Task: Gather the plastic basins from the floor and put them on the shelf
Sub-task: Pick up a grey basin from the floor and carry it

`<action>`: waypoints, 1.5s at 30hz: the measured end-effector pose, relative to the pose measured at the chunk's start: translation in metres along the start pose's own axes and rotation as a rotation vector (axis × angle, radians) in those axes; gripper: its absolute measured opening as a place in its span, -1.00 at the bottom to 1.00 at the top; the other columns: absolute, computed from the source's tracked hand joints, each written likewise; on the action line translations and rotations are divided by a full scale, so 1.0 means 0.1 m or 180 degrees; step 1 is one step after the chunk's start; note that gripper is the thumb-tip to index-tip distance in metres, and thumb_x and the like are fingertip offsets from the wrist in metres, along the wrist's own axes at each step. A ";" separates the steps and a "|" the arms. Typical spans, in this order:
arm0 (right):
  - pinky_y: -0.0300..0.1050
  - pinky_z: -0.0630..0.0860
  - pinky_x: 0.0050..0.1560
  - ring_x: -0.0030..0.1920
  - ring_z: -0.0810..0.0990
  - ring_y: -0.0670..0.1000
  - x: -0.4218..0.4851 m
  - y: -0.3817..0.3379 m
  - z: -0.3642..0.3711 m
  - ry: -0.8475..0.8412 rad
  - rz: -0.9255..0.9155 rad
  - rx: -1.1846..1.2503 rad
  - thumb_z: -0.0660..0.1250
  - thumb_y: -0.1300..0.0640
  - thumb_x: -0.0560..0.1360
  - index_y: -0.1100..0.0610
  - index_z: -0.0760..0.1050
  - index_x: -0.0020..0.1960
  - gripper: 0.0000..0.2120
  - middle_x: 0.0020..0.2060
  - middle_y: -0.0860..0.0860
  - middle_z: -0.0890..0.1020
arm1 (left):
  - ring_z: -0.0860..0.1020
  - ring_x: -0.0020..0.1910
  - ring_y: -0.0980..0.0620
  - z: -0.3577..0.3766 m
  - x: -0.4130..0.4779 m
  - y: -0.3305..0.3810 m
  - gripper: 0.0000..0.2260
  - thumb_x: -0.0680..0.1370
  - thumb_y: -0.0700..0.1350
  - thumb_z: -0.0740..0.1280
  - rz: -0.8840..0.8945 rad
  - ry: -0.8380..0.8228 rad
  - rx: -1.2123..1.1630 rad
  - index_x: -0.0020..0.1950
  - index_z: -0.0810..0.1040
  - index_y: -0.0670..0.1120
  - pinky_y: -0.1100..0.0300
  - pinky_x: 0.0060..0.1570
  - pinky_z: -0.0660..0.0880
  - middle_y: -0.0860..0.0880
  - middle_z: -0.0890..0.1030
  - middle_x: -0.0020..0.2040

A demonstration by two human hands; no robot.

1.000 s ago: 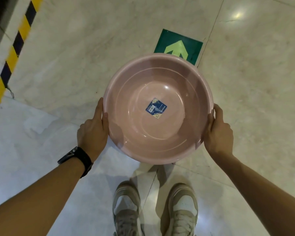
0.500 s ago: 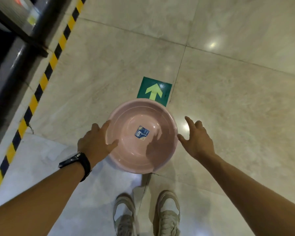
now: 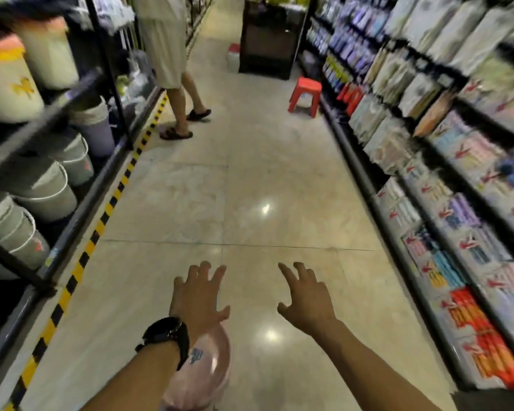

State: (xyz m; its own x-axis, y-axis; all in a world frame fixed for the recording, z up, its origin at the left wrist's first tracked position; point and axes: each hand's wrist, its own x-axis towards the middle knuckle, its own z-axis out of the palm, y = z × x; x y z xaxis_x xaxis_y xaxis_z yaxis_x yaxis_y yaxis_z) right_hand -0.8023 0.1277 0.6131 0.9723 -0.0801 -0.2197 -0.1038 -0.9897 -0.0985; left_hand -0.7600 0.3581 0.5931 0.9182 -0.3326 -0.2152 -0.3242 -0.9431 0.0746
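So the pink plastic basin (image 3: 204, 372) sat on the floor (image 3: 250, 188), low in view and partly hidden under the left hand (image 3: 198, 295) and its wrist with the black watch (image 3: 165, 333). Neither hand had it. Both were out in front, palms down, fingers spread wide with nothing in them, and the right hand (image 3: 306, 301) was off to the right of the basin, apart from it.

My guess on handling: thin-walled plastic, so light and a bit flexy, and the glossy surface looked slippery. I'd take it by the rim, one hand on each side, rather than pinching the wall. It shouldn't break easily.

The floor was shiny beige tile throwing light glare, probably slick too. This was a store aisle. Left of the basin ran a black rack (image 3: 72, 209) full of pale plastic buckets (image 3: 42, 191), with yellow-black hazard tape (image 3: 101, 223) along its base. Right of it were shelves of packaged goods (image 3: 457, 203). Beyond it stood a red stool (image 3: 304, 96) and another person (image 3: 172, 69). The view was pretty blurry.
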 end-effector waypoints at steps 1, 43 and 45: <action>0.05 0.39 0.28 0.45 0.25 0.11 -0.21 0.06 -0.25 0.0092 0.0116 0.0010 0.32 -0.14 0.46 -0.07 0.00 0.58 -0.20 0.52 0.05 0.15 | 0.19 0.49 -0.08 -0.26 -0.08 0.12 -0.21 0.51 0.34 0.23 0.0158 0.0055 0.0029 0.63 0.01 0.09 -0.05 0.36 0.27 -0.03 0.16 0.55; 0.09 0.43 0.24 0.43 0.29 0.17 -9.64 1.55 0.10 0.1186 0.5753 0.1228 0.37 -0.08 0.47 -0.03 0.10 0.54 -0.26 0.51 0.09 0.18 | 0.38 0.36 -0.11 -0.76 -5.77 6.21 -0.33 0.52 0.25 0.30 0.5502 0.0595 0.0816 0.57 0.19 0.08 -0.02 0.20 0.42 -0.06 0.36 0.39; 0.11 0.41 0.25 0.43 0.27 0.16 -9.86 1.49 0.21 0.1163 0.5976 0.1345 0.36 -0.06 0.45 -0.05 0.10 0.53 -0.26 0.51 0.08 0.16 | 0.39 0.36 -0.11 -0.67 -5.99 6.42 -0.32 0.52 0.25 0.31 0.5715 0.0544 0.0841 0.57 0.18 0.08 -0.01 0.20 0.45 -0.06 0.35 0.41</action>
State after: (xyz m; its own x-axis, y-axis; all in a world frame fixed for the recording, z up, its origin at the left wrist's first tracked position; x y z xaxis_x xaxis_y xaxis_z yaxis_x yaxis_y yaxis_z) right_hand -1.7806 0.0620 0.7942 -0.4269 -0.8945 -0.1329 -0.8679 0.4465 -0.2178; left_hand -1.5026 -0.0478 0.8347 -0.5395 -0.8413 0.0352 -0.8412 0.5368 -0.0652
